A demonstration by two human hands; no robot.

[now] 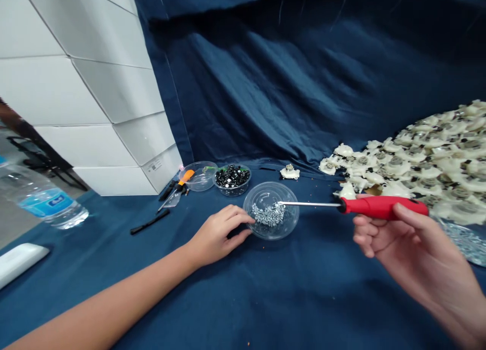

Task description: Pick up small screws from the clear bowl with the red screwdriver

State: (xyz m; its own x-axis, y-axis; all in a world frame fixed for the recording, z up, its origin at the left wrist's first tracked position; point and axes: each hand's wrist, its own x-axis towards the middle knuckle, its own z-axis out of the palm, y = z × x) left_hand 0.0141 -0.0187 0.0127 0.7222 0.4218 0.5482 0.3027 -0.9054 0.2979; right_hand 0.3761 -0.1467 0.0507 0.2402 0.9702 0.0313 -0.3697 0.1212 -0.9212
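Observation:
My right hand (406, 244) is shut on a red-handled screwdriver (383, 207), and its thin steel shaft reaches left over a transparent plastic bowl (288, 223). The shaft's tip hangs above a heap of small silver screws (268, 214) in that bowl. My left hand (220, 233) rests on the blue cloth with its fingertips at the bowl's near rim. It holds nothing that I can see.
A mound of cream plastic parts (429, 163) fills the right side, and one such part (289, 172) stands apart. Behind the bowl are a bowl of black pieces (232, 180), a transparent lid (197, 175), an orange-handled tool (182, 185) and a water bottle (41, 201).

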